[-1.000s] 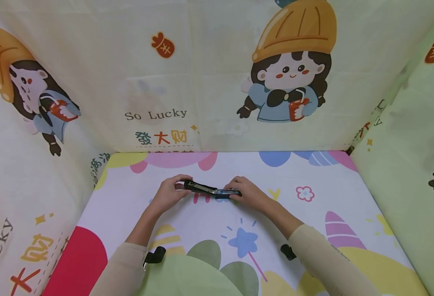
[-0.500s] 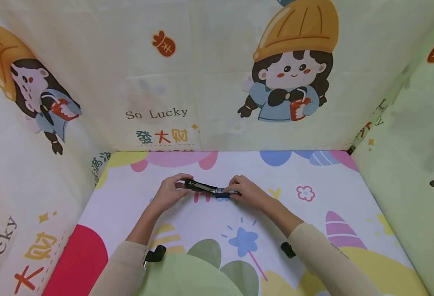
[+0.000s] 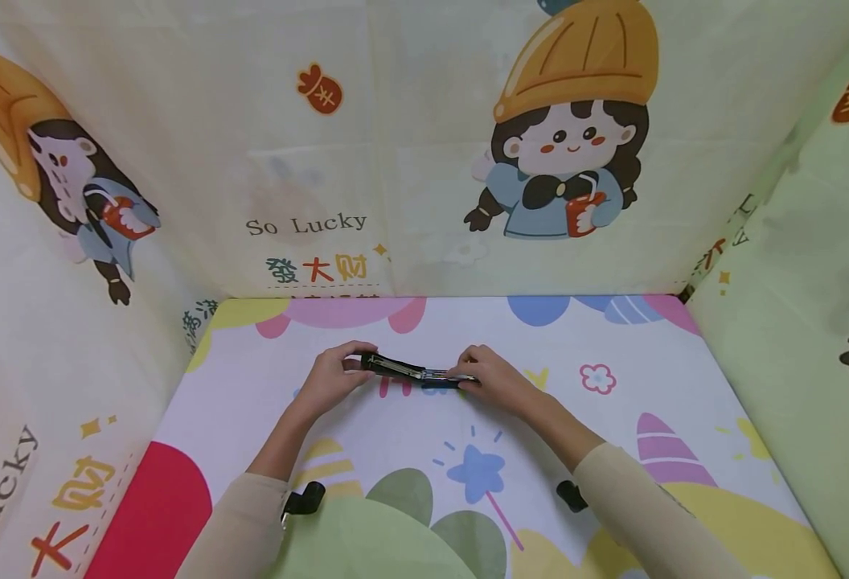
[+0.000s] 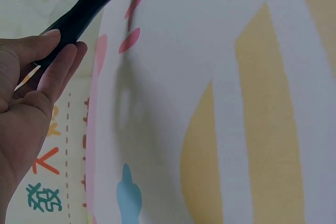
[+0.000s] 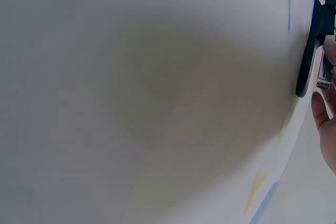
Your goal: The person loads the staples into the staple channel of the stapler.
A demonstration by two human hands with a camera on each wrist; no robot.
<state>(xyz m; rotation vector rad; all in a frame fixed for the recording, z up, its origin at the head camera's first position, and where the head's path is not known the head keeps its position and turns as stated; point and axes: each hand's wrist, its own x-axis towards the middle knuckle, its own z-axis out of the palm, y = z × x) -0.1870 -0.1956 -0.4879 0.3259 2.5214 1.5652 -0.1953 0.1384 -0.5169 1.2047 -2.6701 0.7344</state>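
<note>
An opened-out black stapler (image 3: 398, 368) spans the gap between both hands above the table. My left hand (image 3: 332, 379) pinches the end of its upper arm between thumb and fingers; the left wrist view shows that dark arm (image 4: 86, 11) slanting up and away from the fingertips. At the other half, my right hand (image 3: 493, 379) pinches the silvery metal rail (image 5: 325, 72), which lies along the dark base (image 5: 310, 56). Part of the right hand is cut off by the edge of the right wrist view.
Beneath is a table with a colourful printed cover (image 3: 540, 426). Cloth walls with cartoon prints (image 3: 424, 177) rise at the back and both sides. Black wrist mounts (image 3: 305, 498) show beside the sleeves.
My right hand has slid slightly right along the stapler's far half, uncovering a little more of its metal rail. The left hand has stayed put, gripping the upper arm.
</note>
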